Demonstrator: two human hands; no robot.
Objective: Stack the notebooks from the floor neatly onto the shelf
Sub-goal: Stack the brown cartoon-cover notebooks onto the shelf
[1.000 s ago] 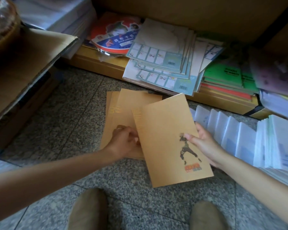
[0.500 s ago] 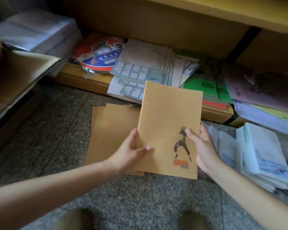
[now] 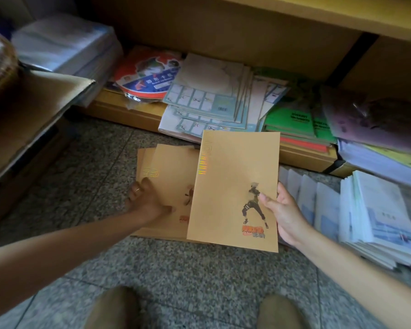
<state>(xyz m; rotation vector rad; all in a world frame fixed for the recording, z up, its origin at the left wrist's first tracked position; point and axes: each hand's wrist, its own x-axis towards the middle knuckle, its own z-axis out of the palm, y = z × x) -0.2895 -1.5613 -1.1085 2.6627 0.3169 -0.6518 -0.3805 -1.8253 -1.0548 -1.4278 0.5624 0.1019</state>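
The brown notebook (image 3: 233, 181) with the ninja figure on its cover is in your right hand (image 3: 286, 216). Your thumb lies on the front by the right edge and your fingers are behind. The notebook is held up off the floor (image 3: 176, 269), its cover facing you. Just left of it and partly under it, the pile of brown notebooks (image 3: 169, 162) lies loosely fanned on the speckled stone. Your left hand (image 3: 147, 201) rests palm down on the top one, fingers spread, gripping nothing. Beyond them, the low wooden shelf (image 3: 128, 112) carries pale blue-green booklets (image 3: 207, 100), a round red fan (image 3: 147, 79) and green notebooks (image 3: 292, 119). To the right, white booklets (image 3: 318, 205) are fanned out on the floor. A cardboard flap (image 3: 33, 110) juts in at the far left. Your shoes (image 3: 114, 307) show at the near edge.
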